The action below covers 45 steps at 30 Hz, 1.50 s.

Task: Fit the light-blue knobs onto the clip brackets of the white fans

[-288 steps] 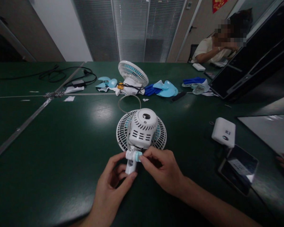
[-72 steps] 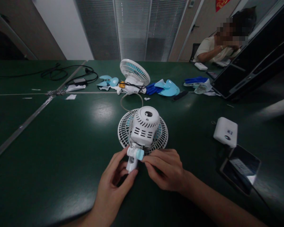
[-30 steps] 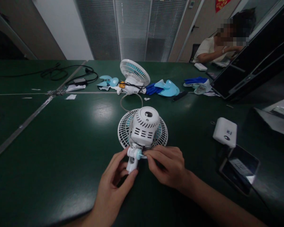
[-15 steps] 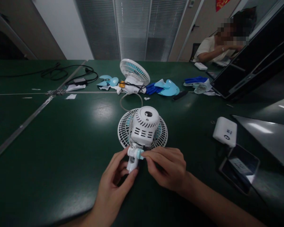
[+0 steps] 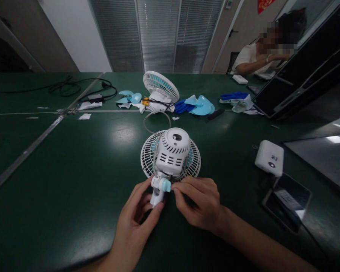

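A white desk fan (image 5: pixel 174 153) lies face down on the green table, its round grille (image 5: pixel 147 156) under the motor housing. My left hand (image 5: pixel 137 215) is closed around the white neck bracket (image 5: pixel 157 194), thumb on the near end and fingers on the left side. On the bracket's right side sits a light-blue knob (image 5: pixel 166 185). My right hand (image 5: pixel 198 200) has its thumb and index finger pinched together at the knob's outer edge. Its other fingers are curled. The contact at the fingertips is small and partly hidden. A grey cord (image 5: pixel 158 113) loops behind the fan.
Farther back stands another white fan (image 5: pixel 161 88), between light-blue fan blades (image 5: pixel 201 105) and blue-and-white gloves (image 5: pixel 236 98). A white power bank (image 5: pixel 269 156) and a phone (image 5: pixel 287 200) lie at right. Black cables (image 5: pixel 70 85) lie at back left. A person (image 5: pixel 249 60) sits across the table.
The bracket and knob have shifted slightly left with my left hand. The knob shows a turned face, and my right fingertips sit a little farther out from it.
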Tool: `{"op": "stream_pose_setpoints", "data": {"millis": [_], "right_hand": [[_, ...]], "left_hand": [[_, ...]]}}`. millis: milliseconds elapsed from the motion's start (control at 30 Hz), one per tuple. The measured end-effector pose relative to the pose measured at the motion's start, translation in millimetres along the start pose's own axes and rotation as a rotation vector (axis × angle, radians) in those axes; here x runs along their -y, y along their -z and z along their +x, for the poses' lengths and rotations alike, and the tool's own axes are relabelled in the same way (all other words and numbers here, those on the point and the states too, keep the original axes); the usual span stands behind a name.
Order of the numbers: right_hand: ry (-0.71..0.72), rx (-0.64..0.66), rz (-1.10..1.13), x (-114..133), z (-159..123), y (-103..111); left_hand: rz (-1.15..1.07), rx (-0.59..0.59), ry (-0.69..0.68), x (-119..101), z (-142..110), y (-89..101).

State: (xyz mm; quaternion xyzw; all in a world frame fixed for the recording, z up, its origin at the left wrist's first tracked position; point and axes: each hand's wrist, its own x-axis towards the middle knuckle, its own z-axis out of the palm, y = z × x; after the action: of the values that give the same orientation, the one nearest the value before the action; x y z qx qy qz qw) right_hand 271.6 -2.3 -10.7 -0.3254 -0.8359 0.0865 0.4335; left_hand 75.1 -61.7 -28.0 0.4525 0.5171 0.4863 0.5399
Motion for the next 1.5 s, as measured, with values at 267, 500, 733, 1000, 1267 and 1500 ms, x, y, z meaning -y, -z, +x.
{"op": "stream_pose_setpoints", "data": {"millis": [267, 500, 733, 1000, 1267, 1500], "right_hand": [[-0.006, -0.045, 0.064, 3.0, 2.4, 2.3], [-0.066, -0.03, 0.07, 1.5, 3.7, 0.7], [-0.045, 0.024, 0.058, 6.8, -0.8, -3.0], [-0.053, -0.039, 0.092, 5.7, 2.5, -0.4], [-0.103, 0.003, 0.053, 1.3, 0.6, -4.6], [-0.064, -0.042, 0.08, 4.0, 3.1, -0.3]], "left_hand": [[0.008, 0.006, -0.027, -3.5, 1.3, -0.7], [0.003, 0.006, 0.001, -1.0, 0.5, 0.7], [0.003, -0.011, -0.028, -0.9, 1.8, 1.0], [0.002, 0.003, -0.006, -6.6, 3.0, -1.2], [0.024, -0.025, 0.002, -2.8, 1.9, 1.0], [0.038, -0.014, 0.007, -6.4, 0.6, 0.5]]}}
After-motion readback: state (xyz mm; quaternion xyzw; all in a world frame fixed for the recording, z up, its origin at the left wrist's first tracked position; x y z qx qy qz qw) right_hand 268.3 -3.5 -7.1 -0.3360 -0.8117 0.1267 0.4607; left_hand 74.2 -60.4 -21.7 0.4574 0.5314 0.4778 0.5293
